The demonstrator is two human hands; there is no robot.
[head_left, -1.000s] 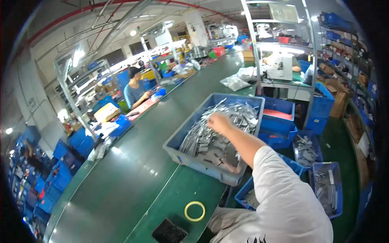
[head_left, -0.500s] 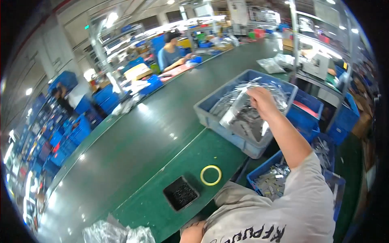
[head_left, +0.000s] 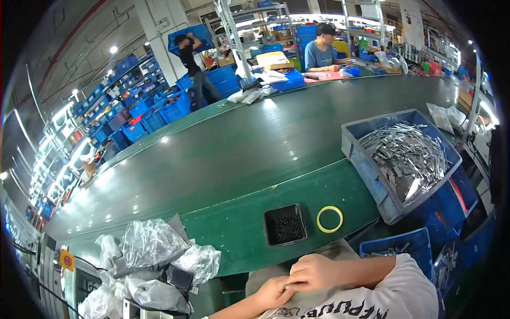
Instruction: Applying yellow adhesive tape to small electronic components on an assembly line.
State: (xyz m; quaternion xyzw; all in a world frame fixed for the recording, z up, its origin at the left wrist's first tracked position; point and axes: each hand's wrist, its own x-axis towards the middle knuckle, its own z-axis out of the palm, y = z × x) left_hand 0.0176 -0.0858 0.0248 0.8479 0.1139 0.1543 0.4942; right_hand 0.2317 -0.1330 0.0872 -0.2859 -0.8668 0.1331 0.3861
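In front of my body, close to the table's front edge, my two hands meet. My right hand point(head_left: 313, 272) is curled with its fingers pressed together, touching my left hand point(head_left: 273, 292). The left one is closed too, its fingers bent toward the right hand's fingertips. Whatever lies between them, if anything, is hidden. Just beyond them on the green tabletop stands a small black square tray point(head_left: 270, 223) with many tiny dark parts in it. Beside the tray lies a roll of yellow tape point(head_left: 340, 219). A large grey-blue bin point(head_left: 372, 175) of thin silver metal strips point(head_left: 409, 154) stands to the right.
A conveyor belt point(head_left: 239, 154) runs across beyond the table strip. Clear plastic bags point(head_left: 154, 244) are heaped at left. A blue crate point(head_left: 425, 236) with metal parts sits below the bin. Across the belt, one person point(head_left: 320, 53) sits working; another point(head_left: 194, 69) carries a blue crate.
My right hand has left the bin, where it held a shiny strip-like piece, and come back to my left hand. The view has turned to the left.
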